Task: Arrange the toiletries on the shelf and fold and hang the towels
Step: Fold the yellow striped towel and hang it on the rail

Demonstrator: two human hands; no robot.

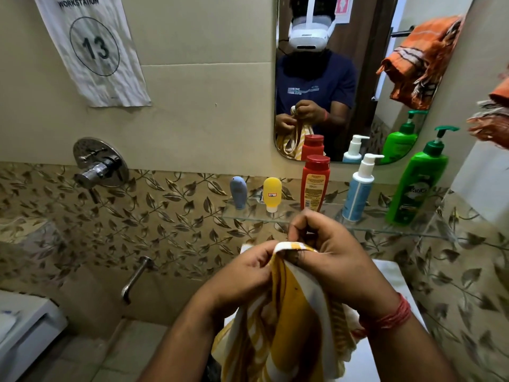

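- At 10 o'clock on the wall: a creased paper sign (pixel 92 49) reading "WORKSTATION" with 13 in a circle.
- At 9 o'clock: a chrome shower valve (pixel 100 166) on the tile, with a chrome spout (pixel 136 277) lower down at 8 o'clock.
- Just right of centre, at 3 o'clock: a glass shelf (pixel 380 226) carrying 5 toiletries upright in a row, left to right: blue tube (pixel 238 192), yellow tube (pixel 272 193), red bottle (pixel 315 183), white-and-blue pump bottle (pixel 359 188), green pump bottle (pixel 421 183).
- At 6 o'clock: left hand (pixel 242 274), fingers curled, pinching the top edge of a yellow-and-white striped towel (pixel 283 321).
- Towel hanging down below both hands, held in front of the shelf, low in the view.
- Right beside it: right hand (pixel 333 260), fingers curled, gripping the same top edge; red thread band (pixel 394 315) at the wrist.
- At 12 to 1 o'clock: a mirror (pixel 360 78) reflecting the person with a white headset, both hands on the towel.
- At 2 o'clock: an orange towel (pixel 421 59) over a rail, seen in the mirror; more orange cloth (pixel 493 114) at the right edge.
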